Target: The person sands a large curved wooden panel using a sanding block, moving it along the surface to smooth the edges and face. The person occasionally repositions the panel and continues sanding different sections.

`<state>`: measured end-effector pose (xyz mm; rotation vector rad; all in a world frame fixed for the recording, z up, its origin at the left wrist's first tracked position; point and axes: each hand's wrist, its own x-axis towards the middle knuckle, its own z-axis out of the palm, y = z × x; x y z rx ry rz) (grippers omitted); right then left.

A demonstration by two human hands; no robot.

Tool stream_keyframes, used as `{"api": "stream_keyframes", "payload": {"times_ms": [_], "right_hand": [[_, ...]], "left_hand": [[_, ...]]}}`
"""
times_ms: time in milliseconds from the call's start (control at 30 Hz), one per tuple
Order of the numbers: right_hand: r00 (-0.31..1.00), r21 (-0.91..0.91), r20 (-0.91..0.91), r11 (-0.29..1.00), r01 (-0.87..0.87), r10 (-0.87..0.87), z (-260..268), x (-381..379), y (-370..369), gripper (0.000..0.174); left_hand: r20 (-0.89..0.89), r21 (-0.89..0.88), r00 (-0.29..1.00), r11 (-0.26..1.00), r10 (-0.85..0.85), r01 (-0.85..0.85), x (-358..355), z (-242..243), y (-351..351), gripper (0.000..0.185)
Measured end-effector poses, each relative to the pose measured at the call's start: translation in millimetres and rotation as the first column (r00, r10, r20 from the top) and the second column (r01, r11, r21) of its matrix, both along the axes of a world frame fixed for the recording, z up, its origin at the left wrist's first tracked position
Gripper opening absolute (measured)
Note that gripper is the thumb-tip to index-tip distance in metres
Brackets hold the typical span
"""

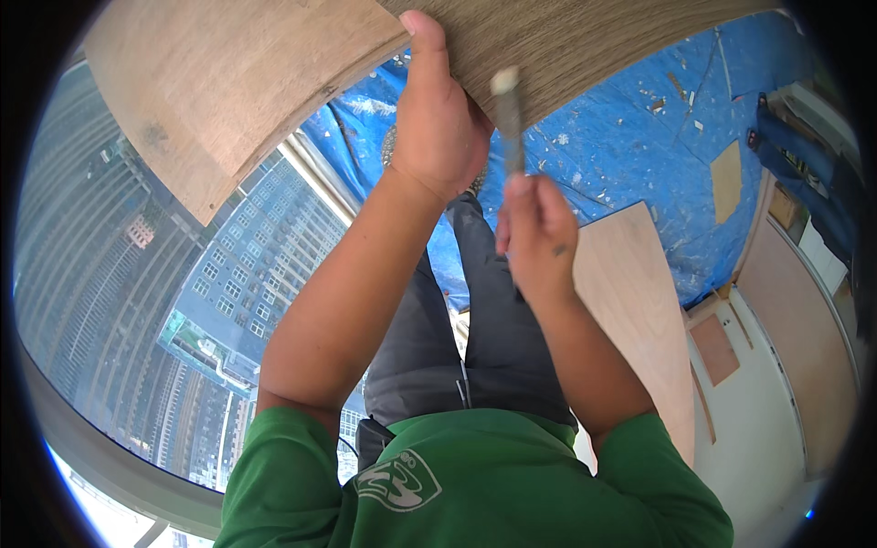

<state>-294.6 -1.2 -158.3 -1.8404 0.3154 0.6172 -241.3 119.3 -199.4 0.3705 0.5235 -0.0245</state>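
My left hand (442, 116) grips the near edge of a brown wood-grain board (548, 48). Its thumb lies over the top face; the fingers are hidden below. In my right hand (541, 236) is a slim grey stick-like tool (511, 130) with a pale, whitish tip, blurred, so its exact kind cannot be told. The tool points away from me, its tip over the wood-grain board near my left hand. Whether it touches the board is unclear. To the left of my left hand lies a lighter plywood panel (226, 89), with a dark smudge near its corner.
Blue plastic sheeting (589, 171) strewn with scraps covers the floor. A pale plywood sheet (630, 294) is beside my right forearm. A large window (137, 308) on the left overlooks tall buildings. At the right stand a brown panel (798, 329) and a dark blue bundle (798, 157).
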Motion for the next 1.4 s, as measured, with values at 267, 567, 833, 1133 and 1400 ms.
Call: {"api": "stream_keyframes", "payload": {"times_ms": [267, 567, 833, 1133, 1400], "right_hand": [[0.999, 0.015, -0.033, 0.999, 0.043, -0.043, 2, 4, -1, 0.041], [0.973, 0.109, 0.003, 0.967, 0.231, -0.233, 2, 32, -11, 0.038], [0.997, 0.041, 0.034, 0.997, 0.072, -0.074, -21, -5, -18, 0.041], [0.994, 0.165, 0.063, 0.984, 0.074, -0.086, -45, -19, -20, 0.043], [0.922, 0.24, -0.069, 0.891, 0.385, -0.38, -34, 42, -30, 0.041]], "left_hand": [[-0.01, 0.108, 0.999, 0.993, -0.039, 0.04, -2, 4, 7, 0.08], [-0.055, 0.222, 0.998, 0.974, -0.044, 0.055, 0, 11, 3, 0.08], [-0.116, 0.31, 0.993, 0.949, -0.03, 0.065, 1, 16, -1, 0.074], [-0.11, 0.412, 0.992, 0.906, -0.056, 0.097, 0, 4, 0, 0.074], [-0.104, 0.363, 0.993, 0.928, -0.049, 0.083, 0, 1, -3, 0.076]]}}
